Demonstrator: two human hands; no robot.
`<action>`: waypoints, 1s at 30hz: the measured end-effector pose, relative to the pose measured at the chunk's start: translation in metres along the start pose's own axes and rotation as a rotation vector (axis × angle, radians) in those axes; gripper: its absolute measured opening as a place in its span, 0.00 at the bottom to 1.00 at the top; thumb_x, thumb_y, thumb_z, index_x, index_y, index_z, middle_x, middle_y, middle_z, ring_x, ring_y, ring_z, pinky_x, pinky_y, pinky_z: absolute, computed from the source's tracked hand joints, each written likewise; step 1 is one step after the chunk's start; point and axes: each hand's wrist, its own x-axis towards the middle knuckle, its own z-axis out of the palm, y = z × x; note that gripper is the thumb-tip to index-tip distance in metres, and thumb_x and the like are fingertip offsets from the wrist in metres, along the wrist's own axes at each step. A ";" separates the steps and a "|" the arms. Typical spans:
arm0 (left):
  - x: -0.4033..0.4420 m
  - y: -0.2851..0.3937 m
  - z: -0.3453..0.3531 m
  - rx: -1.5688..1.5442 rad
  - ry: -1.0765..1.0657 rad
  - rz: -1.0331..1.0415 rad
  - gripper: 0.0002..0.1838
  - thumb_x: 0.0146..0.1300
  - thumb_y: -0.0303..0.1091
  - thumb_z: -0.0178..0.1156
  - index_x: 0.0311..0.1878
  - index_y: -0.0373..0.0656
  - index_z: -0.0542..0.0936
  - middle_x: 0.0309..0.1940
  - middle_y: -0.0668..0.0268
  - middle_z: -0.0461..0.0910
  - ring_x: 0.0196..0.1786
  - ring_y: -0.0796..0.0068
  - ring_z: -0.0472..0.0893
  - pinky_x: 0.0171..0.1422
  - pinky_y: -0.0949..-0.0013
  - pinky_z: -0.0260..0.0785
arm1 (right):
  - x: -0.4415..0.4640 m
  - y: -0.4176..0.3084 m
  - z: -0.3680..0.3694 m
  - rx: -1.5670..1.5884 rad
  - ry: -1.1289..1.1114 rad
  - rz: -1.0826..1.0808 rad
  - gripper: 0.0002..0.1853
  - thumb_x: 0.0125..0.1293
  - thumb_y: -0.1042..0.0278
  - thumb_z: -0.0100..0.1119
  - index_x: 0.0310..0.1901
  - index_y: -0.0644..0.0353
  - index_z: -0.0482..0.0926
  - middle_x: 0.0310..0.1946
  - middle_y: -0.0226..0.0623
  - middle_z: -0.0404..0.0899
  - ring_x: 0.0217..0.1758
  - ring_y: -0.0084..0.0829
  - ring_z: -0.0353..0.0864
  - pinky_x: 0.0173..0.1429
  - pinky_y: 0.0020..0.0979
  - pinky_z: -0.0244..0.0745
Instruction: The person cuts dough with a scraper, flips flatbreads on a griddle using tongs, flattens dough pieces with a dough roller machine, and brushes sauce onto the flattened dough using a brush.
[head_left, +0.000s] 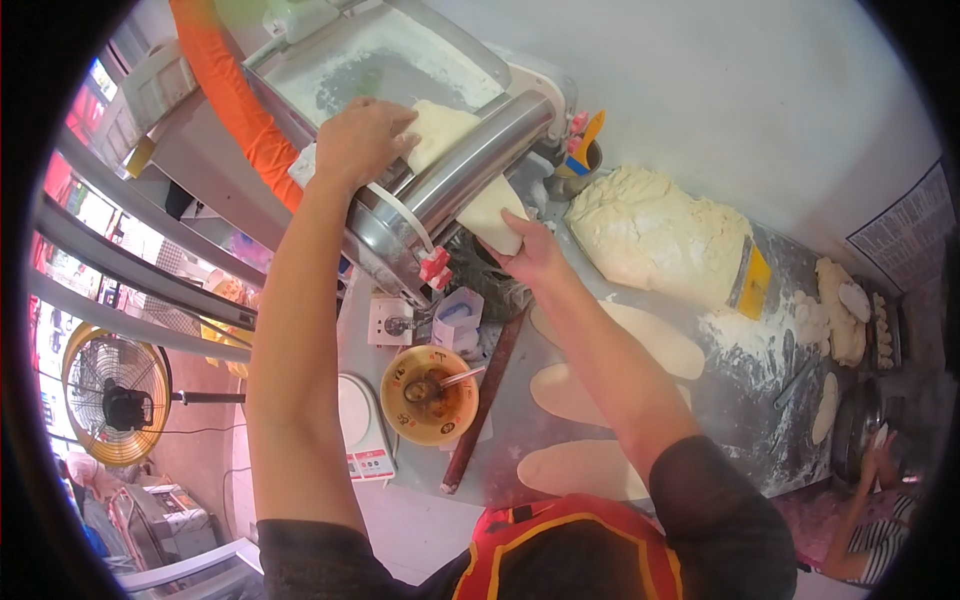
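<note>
A sheet of pale dough passes through the steel rollers (470, 160) of a dough sheeter. On the far side, my left hand (362, 140) has its fingers closed on the edge of the upper dough (440, 130). Below the rollers, my right hand (530, 252) pinches the hanging end of the dough sheet (490, 212), thumb on top and fingers underneath. The rollers hide the middle of the sheet. Several flat oval dough pieces (575, 468) lie on the table under my right forearm.
A large dough mass (650, 235) with a yellow-handled scraper (755, 285) sits right. Nearer are a bowl with a spoon (425, 410), a wooden rod (480, 410) and a scale (365, 440). A fan (115, 395) stands left; another person's hands (880, 455) show far right.
</note>
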 end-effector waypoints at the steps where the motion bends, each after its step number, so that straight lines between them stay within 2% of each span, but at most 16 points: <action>1: 0.001 -0.001 0.001 0.000 0.002 -0.007 0.17 0.54 0.46 0.60 0.48 0.56 0.80 0.48 0.72 0.79 0.56 0.67 0.72 0.55 0.63 0.68 | 0.000 0.000 -0.003 0.003 0.032 0.004 0.22 0.64 0.73 0.52 0.59 0.62 0.62 0.54 0.44 0.70 0.57 0.41 0.72 0.61 0.42 0.70; 4: 0.003 -0.003 0.004 -0.001 -0.007 -0.027 0.17 0.53 0.46 0.61 0.47 0.57 0.81 0.48 0.73 0.78 0.56 0.68 0.72 0.55 0.64 0.68 | -0.008 0.001 -0.003 0.026 0.096 -0.018 0.21 0.64 0.74 0.51 0.58 0.60 0.63 0.53 0.44 0.70 0.57 0.42 0.72 0.60 0.42 0.71; 7: 0.003 -0.002 0.002 -0.003 -0.031 -0.044 0.17 0.52 0.47 0.61 0.46 0.57 0.81 0.48 0.74 0.78 0.56 0.69 0.72 0.55 0.64 0.68 | -0.018 0.000 -0.009 0.062 0.067 -0.024 0.20 0.64 0.75 0.51 0.58 0.59 0.64 0.53 0.43 0.70 0.57 0.42 0.72 0.60 0.43 0.71; 10: 0.003 -0.005 0.004 -0.007 -0.018 -0.032 0.18 0.51 0.48 0.62 0.46 0.57 0.81 0.48 0.74 0.78 0.56 0.69 0.72 0.56 0.64 0.68 | -0.024 0.000 -0.014 0.039 0.088 -0.054 0.25 0.62 0.75 0.51 0.62 0.56 0.62 0.58 0.44 0.66 0.59 0.43 0.69 0.60 0.44 0.69; 13: 0.001 -0.005 0.006 -0.021 0.000 -0.007 0.17 0.51 0.48 0.62 0.45 0.58 0.82 0.48 0.74 0.78 0.56 0.69 0.72 0.56 0.65 0.68 | -0.028 -0.002 -0.025 0.049 0.001 -0.022 0.22 0.63 0.77 0.51 0.58 0.53 0.64 0.54 0.40 0.70 0.58 0.40 0.71 0.58 0.44 0.71; 15: 0.000 -0.004 0.006 -0.017 0.018 -0.013 0.15 0.51 0.48 0.63 0.43 0.60 0.82 0.46 0.73 0.79 0.56 0.70 0.72 0.56 0.65 0.68 | -0.033 -0.003 -0.026 0.040 0.035 -0.018 0.22 0.63 0.77 0.51 0.59 0.52 0.63 0.55 0.39 0.69 0.58 0.40 0.71 0.58 0.44 0.71; 19: 0.000 -0.006 0.007 0.027 0.004 0.027 0.16 0.52 0.49 0.61 0.45 0.62 0.82 0.50 0.73 0.78 0.58 0.70 0.71 0.58 0.64 0.67 | -0.043 -0.003 -0.030 -0.007 0.086 -0.060 0.26 0.61 0.77 0.50 0.62 0.54 0.61 0.57 0.42 0.66 0.60 0.43 0.67 0.61 0.46 0.67; 24: 0.001 -0.006 0.007 0.065 -0.031 0.051 0.17 0.53 0.51 0.60 0.47 0.67 0.81 0.54 0.72 0.75 0.61 0.68 0.68 0.61 0.63 0.66 | -0.058 -0.004 -0.027 -0.009 0.097 -0.055 0.25 0.62 0.78 0.50 0.62 0.53 0.62 0.57 0.40 0.67 0.60 0.42 0.68 0.60 0.47 0.68; 30: 0.001 -0.005 0.005 0.075 -0.064 0.049 0.18 0.53 0.51 0.60 0.49 0.66 0.80 0.57 0.72 0.73 0.64 0.67 0.66 0.62 0.62 0.64 | -0.066 -0.006 -0.046 -0.009 0.129 -0.021 0.25 0.63 0.77 0.50 0.62 0.52 0.63 0.57 0.38 0.68 0.58 0.40 0.70 0.59 0.47 0.68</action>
